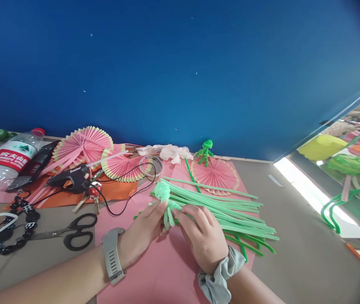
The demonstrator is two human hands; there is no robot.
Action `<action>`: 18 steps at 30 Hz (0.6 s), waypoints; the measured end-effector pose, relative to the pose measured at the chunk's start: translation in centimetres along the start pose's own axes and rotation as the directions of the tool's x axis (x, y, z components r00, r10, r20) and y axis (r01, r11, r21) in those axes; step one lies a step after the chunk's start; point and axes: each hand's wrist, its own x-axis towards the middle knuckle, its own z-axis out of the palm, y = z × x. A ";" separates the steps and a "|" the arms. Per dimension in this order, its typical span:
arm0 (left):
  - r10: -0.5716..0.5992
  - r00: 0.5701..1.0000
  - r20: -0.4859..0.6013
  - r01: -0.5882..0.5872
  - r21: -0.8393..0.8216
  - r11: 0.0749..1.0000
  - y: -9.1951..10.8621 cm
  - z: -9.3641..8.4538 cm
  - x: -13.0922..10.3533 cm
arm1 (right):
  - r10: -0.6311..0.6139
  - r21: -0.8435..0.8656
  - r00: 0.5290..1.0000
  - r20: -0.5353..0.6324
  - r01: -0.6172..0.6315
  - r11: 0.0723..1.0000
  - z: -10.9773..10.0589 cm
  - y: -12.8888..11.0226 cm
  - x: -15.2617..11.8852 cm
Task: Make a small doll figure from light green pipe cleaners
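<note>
Between my hands is a light green pipe cleaner figure [162, 191] with a round wound head and short limbs hanging below. My left hand [146, 228], with a grey watch on its wrist, is closed around the figure's body. My right hand [201, 234], a grey scrunchie at its wrist, pinches the figure's arm on the right side. Just behind my right hand lies a bundle of loose green pipe cleaners [230, 207], pale ones above darker ones. A finished-looking darker green pipe cleaner figure [205, 152] stands upright against the blue wall.
Pink paper [154, 270] covers the table under my hands. To the left are scissors [78, 232], a glue gun [70, 179], keys [95, 196], a beaded bracelet [28, 219] and a plastic bottle [12, 158]. Pink paper fans [85, 145] lean at the back, before a blue wall [180, 76].
</note>
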 end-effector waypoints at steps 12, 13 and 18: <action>-0.090 0.995 0.051 0.098 -0.187 0.978 0.2 0.2 -0.1 | 0.053 0.080 0.998 0.034 -0.055 0.995 0.2 0.4 -0.1; -0.082 0.996 0.044 0.088 -0.171 0.981 0.2 0.2 -0.1 | 0.053 0.082 0.998 0.041 -0.056 0.995 0.1 0.3 0.0; -0.070 0.997 -0.040 0.071 0.037 0.997 0.6 0.2 -0.4 | 0.075 0.128 0.996 0.055 -0.081 0.988 -0.2 0.2 0.2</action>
